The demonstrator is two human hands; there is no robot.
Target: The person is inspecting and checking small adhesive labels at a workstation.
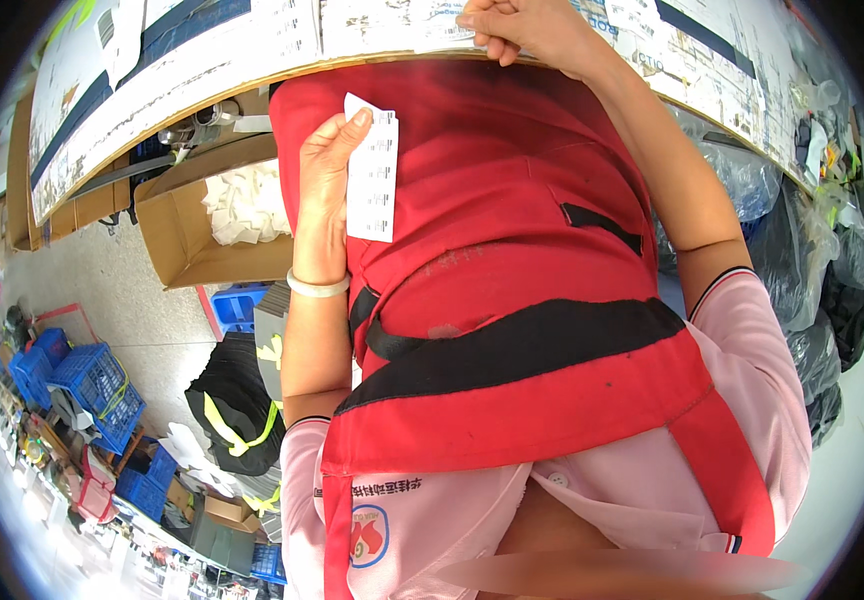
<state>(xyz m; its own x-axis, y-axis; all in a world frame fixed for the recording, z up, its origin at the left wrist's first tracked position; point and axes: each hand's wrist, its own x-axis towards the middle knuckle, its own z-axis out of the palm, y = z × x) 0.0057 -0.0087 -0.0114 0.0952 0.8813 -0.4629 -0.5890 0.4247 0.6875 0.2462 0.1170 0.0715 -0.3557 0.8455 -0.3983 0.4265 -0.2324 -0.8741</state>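
Observation:
My left hand (pixel 332 150) is closed on a narrow white sheet of labels (pixel 373 195), its thumb pressed on the sheet's upper end. Small dark print runs down the labels in rows. The sheet hangs in front of the red apron (pixel 492 180) that I wear. My right hand (pixel 522 28) is at the table's near edge, over the white tabletop (pixel 372 25), thumb and forefinger pinched together. Whatever is between those fingertips, if anything, is too small to make out. Printed white paper (pixel 442 28) lies beneath and beside the right fingertips.
Below the table at the left, a cardboard box (pixel 177 235) holds white scraps (pixel 247 205). Blue plastic crates (pixel 102 395) and a dark bundle with yellow ties (pixel 237 405) stand on the floor at left. Clear and dark plastic bags (pixel 797 260) crowd the right side.

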